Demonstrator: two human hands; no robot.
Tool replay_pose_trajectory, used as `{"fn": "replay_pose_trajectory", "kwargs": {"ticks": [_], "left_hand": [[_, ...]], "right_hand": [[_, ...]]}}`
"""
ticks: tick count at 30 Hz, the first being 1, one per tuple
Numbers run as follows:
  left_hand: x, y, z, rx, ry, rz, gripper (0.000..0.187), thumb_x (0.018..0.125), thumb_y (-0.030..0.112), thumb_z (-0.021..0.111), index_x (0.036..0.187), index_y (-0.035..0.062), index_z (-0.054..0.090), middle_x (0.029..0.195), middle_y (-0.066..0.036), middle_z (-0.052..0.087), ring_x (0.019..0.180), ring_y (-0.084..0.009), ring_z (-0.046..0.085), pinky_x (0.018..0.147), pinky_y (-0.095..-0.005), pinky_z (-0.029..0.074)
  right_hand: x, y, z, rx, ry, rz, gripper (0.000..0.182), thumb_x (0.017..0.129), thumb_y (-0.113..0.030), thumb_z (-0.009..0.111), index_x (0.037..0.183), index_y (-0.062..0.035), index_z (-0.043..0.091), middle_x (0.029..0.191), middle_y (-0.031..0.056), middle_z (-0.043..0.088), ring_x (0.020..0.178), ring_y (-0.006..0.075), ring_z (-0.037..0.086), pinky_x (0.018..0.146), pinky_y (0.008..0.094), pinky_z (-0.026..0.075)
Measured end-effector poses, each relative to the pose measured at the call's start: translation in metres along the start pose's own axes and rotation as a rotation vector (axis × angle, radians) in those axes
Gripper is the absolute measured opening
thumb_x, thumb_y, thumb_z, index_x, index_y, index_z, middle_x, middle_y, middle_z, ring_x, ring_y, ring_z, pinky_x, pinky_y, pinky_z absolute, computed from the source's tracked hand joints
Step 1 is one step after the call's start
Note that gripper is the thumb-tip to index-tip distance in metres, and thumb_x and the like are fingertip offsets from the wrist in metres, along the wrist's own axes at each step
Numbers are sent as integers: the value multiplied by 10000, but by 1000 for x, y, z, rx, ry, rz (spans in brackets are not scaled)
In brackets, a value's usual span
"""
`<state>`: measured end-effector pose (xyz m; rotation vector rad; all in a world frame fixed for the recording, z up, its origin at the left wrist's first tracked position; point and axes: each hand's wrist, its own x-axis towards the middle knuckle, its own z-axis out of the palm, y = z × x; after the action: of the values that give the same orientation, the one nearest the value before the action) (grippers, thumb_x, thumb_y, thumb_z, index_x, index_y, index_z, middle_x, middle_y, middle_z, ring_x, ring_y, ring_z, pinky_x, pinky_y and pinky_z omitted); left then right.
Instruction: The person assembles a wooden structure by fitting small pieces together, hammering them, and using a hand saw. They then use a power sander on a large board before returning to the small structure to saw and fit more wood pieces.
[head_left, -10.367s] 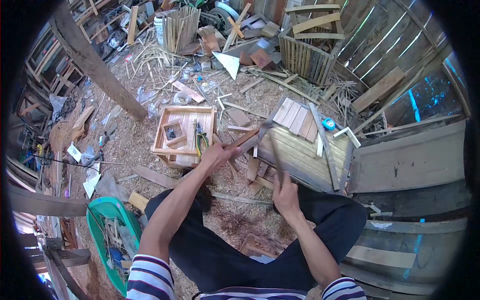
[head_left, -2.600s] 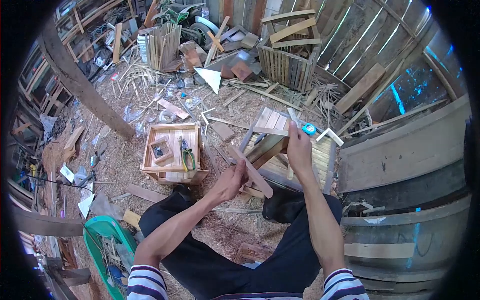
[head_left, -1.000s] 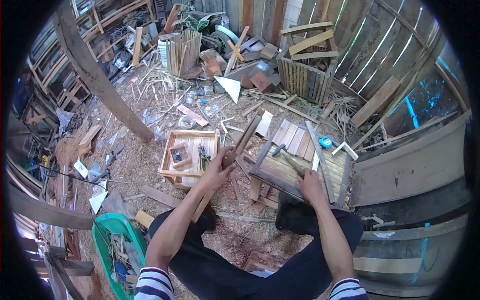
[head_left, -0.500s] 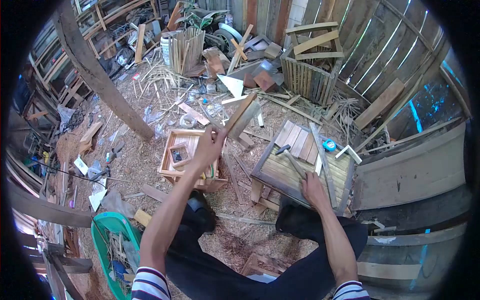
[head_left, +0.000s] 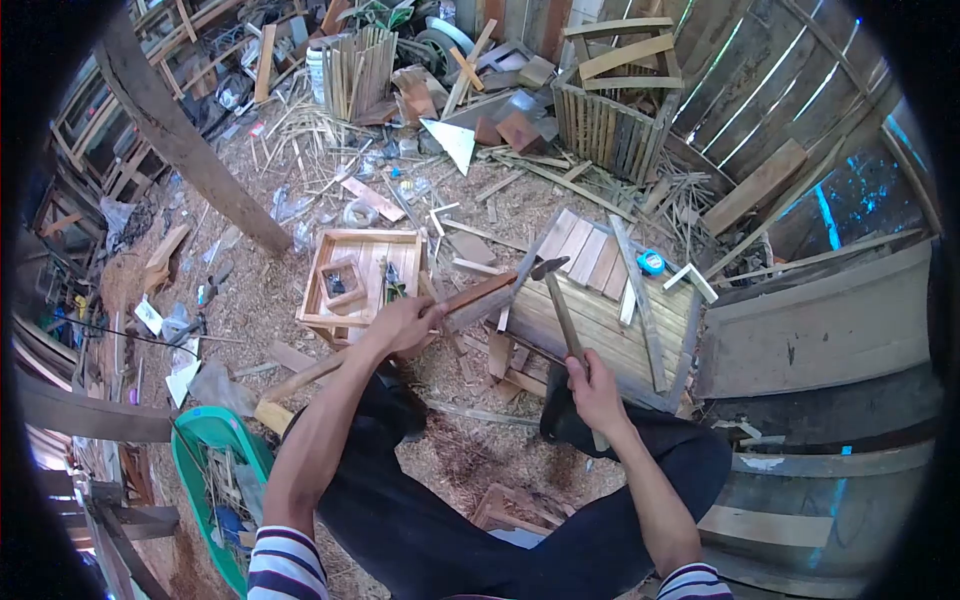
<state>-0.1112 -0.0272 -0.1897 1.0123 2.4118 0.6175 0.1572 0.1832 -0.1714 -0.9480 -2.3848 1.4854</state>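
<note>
My left hand [head_left: 403, 325] is closed round a wooden piece [head_left: 478, 298] with a brown edge, whose far end reaches the left edge of the slatted wooden table [head_left: 530, 330]. In my right hand [head_left: 592, 385] is the wooden handle of a hammer [head_left: 565, 315]. The hammer's head is up, close to the far end of the wooden piece; whether they touch I cannot tell. Several short boards [head_left: 585, 250], a long grey strip [head_left: 640, 305], a blue tape measure [head_left: 651, 263] and a white-edged square [head_left: 692, 280] lie on the table.
A wooden crate [head_left: 375, 238] with a small frame and pliers in it stands to the left. A green tub [head_left: 190, 470] is at the lower left. A leaning post [head_left: 190, 150], a slatted box [head_left: 610, 130] and wood scraps lie beyond.
The wooden piece has come down from upright to nearly level, beside the table. My right hand has lifted the hammer off the table and moved left with it.
</note>
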Motion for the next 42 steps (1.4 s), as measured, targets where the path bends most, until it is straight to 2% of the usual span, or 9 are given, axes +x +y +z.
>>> {"fn": "replay_pose_trajectory", "kwargs": {"ticks": [4,13,14,15,21,26,33,39,42], "left_hand": [[16,-10,12,-83,-69,50,535,944,512,416,1041,40,650,897,-245,650,896,-422,613,813,-471,463],[17,-14,9,-189,-274,-222,665,881,633,468,943,13,700,801,-209,661,823,-354,648,775,-401,482],[16,-17,11,-190,-217,-196,636,882,622,492,869,21,699,692,-149,619,694,-278,599,676,-375,459],[14,-19,14,-191,-160,-169,616,883,610,516,794,29,698,583,-89,577,565,-202,550,577,-350,436],[13,-21,19,-198,-169,-245,664,826,666,556,642,35,649,541,-54,546,543,-172,526,558,-333,414],[15,-29,26,-255,-183,-300,647,809,672,576,625,55,644,549,-42,553,542,-155,519,556,-320,401],[15,-29,27,-275,-160,-274,670,790,701,572,610,59,628,536,-31,537,543,-150,516,556,-309,388],[12,-26,25,-294,-204,-311,678,777,713,576,611,57,617,533,-25,516,543,-164,499,565,-317,389],[10,-25,31,-318,-187,-274,677,780,708,575,613,53,612,544,-30,515,555,-166,494,571,-322,389]], "right_hand": [[1,0,9,-56,-45,56,334,966,-305,499,1036,21,521,778,227,582,718,343,584,671,406,438],[3,-19,18,-150,-69,5,338,972,-280,485,1081,38,511,827,280,607,831,461,596,715,446,457],[3,-23,18,-166,-85,38,332,974,-274,479,1080,39,505,825,288,605,846,480,588,717,453,458],[2,-23,20,-166,-90,41,332,974,-274,479,1080,39,505,825,288,605,846,480,588,717,453,458],[-8,-35,23,-253,-106,-29,292,977,-236,468,1080,36,492,814,310,600,858,495,578,708,487,450],[-19,-56,26,-167,7,-109,247,967,-194,487,1056,36,481,772,315,589,790,495,580,640,502,448],[-13,-26,36,-365,-79,-50,214,963,-175,491,993,31,447,680,301,562,686,504,565,548,526,420],[-23,-39,39,-221,139,-242,206,955,-166,493,955,29,428,646,317,553,676,509,564,542,553,414],[-17,-14,46,-435,-76,-59,205,949,-159,498,978,30,424,652,314,558,675,500,571,550,557,420]]}}
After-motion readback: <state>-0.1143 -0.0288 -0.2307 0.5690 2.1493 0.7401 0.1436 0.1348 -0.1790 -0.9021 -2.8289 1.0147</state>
